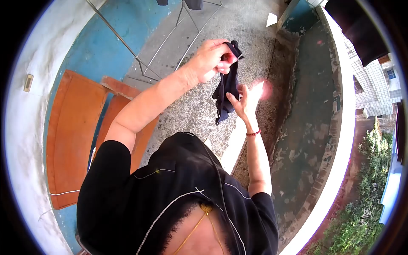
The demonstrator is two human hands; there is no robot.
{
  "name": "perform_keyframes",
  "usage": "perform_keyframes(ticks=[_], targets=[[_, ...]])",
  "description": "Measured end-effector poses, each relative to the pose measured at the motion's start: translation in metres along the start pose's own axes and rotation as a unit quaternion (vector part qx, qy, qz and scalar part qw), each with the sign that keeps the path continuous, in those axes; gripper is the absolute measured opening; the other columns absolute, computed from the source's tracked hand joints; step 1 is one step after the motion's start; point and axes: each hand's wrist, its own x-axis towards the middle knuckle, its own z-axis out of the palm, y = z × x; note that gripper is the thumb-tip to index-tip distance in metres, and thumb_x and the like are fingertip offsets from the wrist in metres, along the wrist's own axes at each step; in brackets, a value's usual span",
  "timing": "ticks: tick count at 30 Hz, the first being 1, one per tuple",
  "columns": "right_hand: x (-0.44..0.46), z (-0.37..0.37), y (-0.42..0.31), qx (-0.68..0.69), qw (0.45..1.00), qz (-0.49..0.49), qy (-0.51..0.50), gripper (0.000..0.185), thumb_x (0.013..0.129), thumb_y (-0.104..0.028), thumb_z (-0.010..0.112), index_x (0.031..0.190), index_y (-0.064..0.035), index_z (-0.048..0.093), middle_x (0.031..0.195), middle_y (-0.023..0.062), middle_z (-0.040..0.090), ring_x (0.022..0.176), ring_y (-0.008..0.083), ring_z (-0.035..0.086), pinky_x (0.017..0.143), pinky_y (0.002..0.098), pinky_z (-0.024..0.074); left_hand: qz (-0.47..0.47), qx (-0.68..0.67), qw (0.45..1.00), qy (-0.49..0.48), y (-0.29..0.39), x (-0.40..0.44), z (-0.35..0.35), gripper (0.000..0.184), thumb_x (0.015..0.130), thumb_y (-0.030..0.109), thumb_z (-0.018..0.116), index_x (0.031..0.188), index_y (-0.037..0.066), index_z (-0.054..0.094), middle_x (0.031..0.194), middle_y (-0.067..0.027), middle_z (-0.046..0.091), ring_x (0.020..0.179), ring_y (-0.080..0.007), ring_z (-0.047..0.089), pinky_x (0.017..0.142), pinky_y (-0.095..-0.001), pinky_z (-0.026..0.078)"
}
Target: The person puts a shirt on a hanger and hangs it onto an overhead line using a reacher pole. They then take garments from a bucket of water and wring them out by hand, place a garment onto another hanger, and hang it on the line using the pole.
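A small black cloth garment (229, 83) with thin straps hangs in front of me; its exact kind is not clear. My left hand (212, 59) is closed on the upper end, with the cloth pinched between thumb and fingers. Lower down on the right side, my right hand (246, 102) has its thumb against the front of the cloth and its fingers at the edge, partly washed out by bright sunlight. The garment's loose lower end dangles between the hands, over the floor.
A thin metal rack (174, 29) stands ahead on the left, near an orange-brown wooden panel (74, 136). A peeling green low wall (308, 102) runs along the right, with plants (361, 199) beyond. Dark cloth (359, 29) hangs at upper right. A white scrap (271, 19) lies farther off.
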Motion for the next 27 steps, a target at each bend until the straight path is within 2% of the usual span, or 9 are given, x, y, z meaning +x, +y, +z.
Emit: perform_keyframes(ticks=[2,6,10,12,17,20,21,25,27], targets=[[0.002,0.008,0.019,0.066,0.986,0.154,-0.013,0.019,0.078,-0.017,0.055,0.071,0.0005,0.05,0.056,0.0044,0.043,0.052,0.0127,0.038,0.049,0.0321,0.0324,-0.02,-0.003,0.997,0.07,0.018,0.005,0.002,0.008,0.087,0.007,0.049,0.081,0.002,0.05,0.071,-0.007,0.052,0.043,-0.0044,0.033,0.044,-0.0193,0.028],[0.028,-0.019,0.059,0.122,0.98,0.111,0.107,0.012,0.082,-0.01,0.053,0.08,0.0017,0.057,0.063,-0.0026,0.049,0.06,0.0053,0.04,0.053,0.0219,0.034,0.018,-0.015,0.997,0.069,0.071,0.012,-0.031,0.011,0.086,0.009,0.051,0.079,0.0,0.048,0.077,-0.0076,0.054,0.043,-0.0025,0.033,0.043,-0.0172,0.029],[0.044,-0.056,0.044,0.133,0.981,0.121,0.067,0.015,0.081,-0.009,0.052,0.088,0.0014,0.06,0.067,-0.0019,0.054,0.063,0.0052,0.045,0.058,0.0196,0.0366,-0.061,-0.038,0.993,0.09,0.102,0.008,-0.051,0.015,0.083,0.004,0.053,0.094,-0.007,0.049,0.083,-0.0107,0.054,0.056,-0.0067,0.04,0.051,-0.0188,0.038],[0.051,-0.067,0.04,0.115,0.989,0.088,0.025,0.019,0.076,-0.009,0.05,0.089,0.0,0.061,0.057,-0.0033,0.047,0.051,0.004,0.04,0.046,0.0212,0.0329,-0.053,-0.037,0.994,0.084,0.102,0.004,-0.05,0.016,0.083,0.004,0.053,0.094,-0.007,0.049,0.084,-0.0101,0.054,0.059,-0.0076,0.041,0.052,-0.0195,0.039],[0.05,-0.083,0.016,0.048,0.972,0.14,-0.182,0.017,0.068,-0.01,0.052,0.075,0.0035,0.058,0.056,0.0006,0.047,0.053,0.0097,0.041,0.049,0.0276,0.0347,-0.007,0.044,0.997,0.063,0.11,0.001,-0.014,0.01,0.082,0.005,0.056,0.086,-0.004,0.055,0.079,-0.0063,0.054,0.06,-0.0077,0.042,0.052,-0.0205,0.038],[0.044,-0.089,-0.015,0.127,0.884,0.186,-0.41,0.037,0.08,-0.035,0.061,0.085,0.0013,0.061,0.064,0.0025,0.055,0.058,0.0107,0.058,0.049,0.0227,0.04,0.004,0.071,0.996,-0.058,0.112,0.018,-0.003,0.009,0.08,0.004,0.056,0.077,-0.004,0.054,0.071,-0.007,0.052,0.053,-0.0078,0.043,0.049,-0.0224,0.038],[0.043,-0.085,-0.012,0.161,0.881,0.19,-0.402,0.046,0.081,-0.045,0.059,0.091,0.0001,0.062,0.072,0.0046,0.061,0.061,0.0131,0.063,0.049,0.0215,0.042,0.005,0.072,0.996,-0.056,0.115,0.017,0.004,0.009,0.08,0.004,0.056,0.077,-0.004,0.054,0.071,-0.007,0.052,0.053,-0.0078,0.043,0.049,-0.0224,0.038],[0.057,-0.043,0.017,0.219,0.952,0.14,-0.164,0.022,0.084,-0.017,0.055,0.097,-0.0007,0.061,0.082,0.0054,0.064,0.064,0.0113,0.059,0.056,0.0202,0.0435,-0.058,0.136,0.976,-0.159,0.124,0.002,0.028,0.015,0.081,0.012,0.055,0.07,0.003,0.053,0.058,-0.0036,0.049,0.042,-0.0072,0.038,0.04,-0.0222,0.029],[0.062,-0.001,0.049,0.259,0.949,0.074,-0.166,0.024,0.081,-0.004,0.049,0.101,-0.0002,0.06,0.089,0.0072,0.064,0.078,0.0127,0.059,0.068,0.0235,0.0459,-0.055,0.182,0.966,-0.174,0.13,-0.012,0.042,0.014,0.078,0.008,0.057,0.067,0.005,0.048,0.055,-0.0003,0.043,0.04,-0.0048,0.033,0.038,-0.0205,0.024]])
